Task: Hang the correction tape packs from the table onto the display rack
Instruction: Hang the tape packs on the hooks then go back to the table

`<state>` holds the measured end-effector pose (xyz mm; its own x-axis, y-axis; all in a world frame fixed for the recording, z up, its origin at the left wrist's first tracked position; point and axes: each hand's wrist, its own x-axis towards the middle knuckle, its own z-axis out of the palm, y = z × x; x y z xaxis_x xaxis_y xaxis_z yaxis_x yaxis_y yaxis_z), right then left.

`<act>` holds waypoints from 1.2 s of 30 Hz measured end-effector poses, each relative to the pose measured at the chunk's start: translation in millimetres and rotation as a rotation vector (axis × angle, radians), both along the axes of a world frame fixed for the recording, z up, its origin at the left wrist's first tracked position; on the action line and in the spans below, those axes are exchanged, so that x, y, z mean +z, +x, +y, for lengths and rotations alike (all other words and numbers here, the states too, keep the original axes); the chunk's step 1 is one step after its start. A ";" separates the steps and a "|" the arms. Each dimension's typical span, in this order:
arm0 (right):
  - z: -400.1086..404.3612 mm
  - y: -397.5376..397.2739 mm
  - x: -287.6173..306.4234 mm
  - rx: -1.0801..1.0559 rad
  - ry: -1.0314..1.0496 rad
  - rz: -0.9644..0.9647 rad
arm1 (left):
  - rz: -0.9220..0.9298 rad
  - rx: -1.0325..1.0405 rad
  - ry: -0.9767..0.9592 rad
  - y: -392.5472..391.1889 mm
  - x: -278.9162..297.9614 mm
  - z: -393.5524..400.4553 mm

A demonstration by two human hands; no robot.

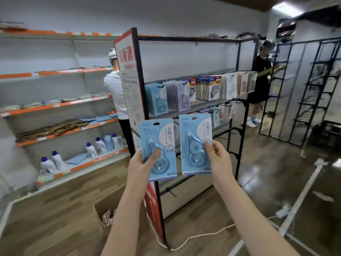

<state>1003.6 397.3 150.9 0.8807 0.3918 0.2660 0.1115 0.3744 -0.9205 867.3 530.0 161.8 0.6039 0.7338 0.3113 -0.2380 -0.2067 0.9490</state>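
Correction tape packs [158, 148], one pinched upright in each hand's fingers [154, 154]

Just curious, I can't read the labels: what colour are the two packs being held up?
Light blue cards with a white curved panel, clearest in the head view.

Two bare forearms entered the view from the lower edge. No sleeve, cuff, glove, watch, bracelet or ring was visible on either arm. The left hand [143, 162] and the right hand [218, 159] were both uncovered. Fingernails were short and showed no visible polish. The upper arms and clothing lay outside the view.
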 end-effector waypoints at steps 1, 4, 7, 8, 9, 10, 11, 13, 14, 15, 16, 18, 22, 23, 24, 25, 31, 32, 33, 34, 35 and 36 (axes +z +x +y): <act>5.3 11.1 -0.2 -0.013 0.005 0.011 | -0.005 -0.013 0.000 13.2 0.4 6.6; 25.1 46.1 0.2 -0.027 0.017 0.024 | -0.013 -0.030 0.008 52.2 1.7 26.8; 50.4 86.2 -0.1 -0.021 0.021 0.019 | -0.033 -0.019 -0.004 91.6 1.2 49.1; 60.0 100.4 -0.2 -0.019 0.016 0.015 | -0.038 -0.009 -0.007 104.5 2.1 55.8; 69.4 114.5 -0.5 -0.015 0.013 0.008 | -0.045 0.002 -0.010 117.6 2.0 62.8; 78.9 129.9 -1.2 -0.003 0.014 0.004 | -0.060 0.012 -0.022 131.9 2.4 69.1; 87.7 144.8 -2.4 0.013 0.015 0.007 | -0.071 0.027 -0.032 145.6 2.0 75.7; 104.6 174.1 -1.1 0.051 0.016 0.010 | -0.089 0.063 -0.037 173.1 5.8 88.7; 113.2 189.5 1.0 0.072 0.015 0.004 | -0.102 0.081 -0.032 188.0 9.8 96.1; 121.4 204.4 2.5 0.091 0.013 -0.003 | -0.116 0.102 -0.025 202.6 13.9 104.0; 129.1 218.5 4.1 0.108 0.011 -0.007 | -0.135 0.125 -0.025 216.6 18.2 112.3; 144.1 245.8 6.3 0.144 0.012 -0.020 | -0.181 0.170 -0.021 243.5 28.0 129.7; 171.4 289.5 10.5 0.221 -0.010 -0.065 | -0.193 0.286 -0.007 285.8 39.4 160.2; 178.4 297.3 10.8 0.240 -0.011 -0.063 | -0.191 0.303 -0.008 293.0 39.4 166.7; 185.0 303.8 10.7 0.258 -0.012 -0.057 | -0.191 0.316 -0.018 298.9 39.3 171.9; 191.1 308.6 10.6 0.275 -0.011 -0.051 | -0.190 0.338 -0.021 303.5 37.8 177.7; 217.1 322.5 0.5 0.372 0.000 -0.001 | -0.166 0.437 -0.010 316.9 20.9 201.2; 223.5 324.0 0.0 0.385 0.001 0.006 | -0.157 0.454 0.006 319.8 19.7 207.0; 224.6 323.5 -1.3 0.386 0.001 0.012 | -0.147 0.454 0.022 321.7 18.1 208.9; 228.0 323.1 -1.7 0.394 0.001 0.016 | -0.131 0.458 0.036 324.0 18.1 213.0; 231.8 322.3 -1.7 0.404 0.001 0.017 | -0.111 0.469 0.048 326.0 17.4 219.1; 234.5 321.1 -2.0 0.411 0.000 0.017 | -0.096 0.478 0.056 327.8 17.5 224.1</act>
<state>1324.7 631.8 148.9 0.6550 0.7120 0.2531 -0.0621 0.3845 -0.9210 1195.1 754.1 179.2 0.1703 0.9022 0.3963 -0.1897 -0.3646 0.9116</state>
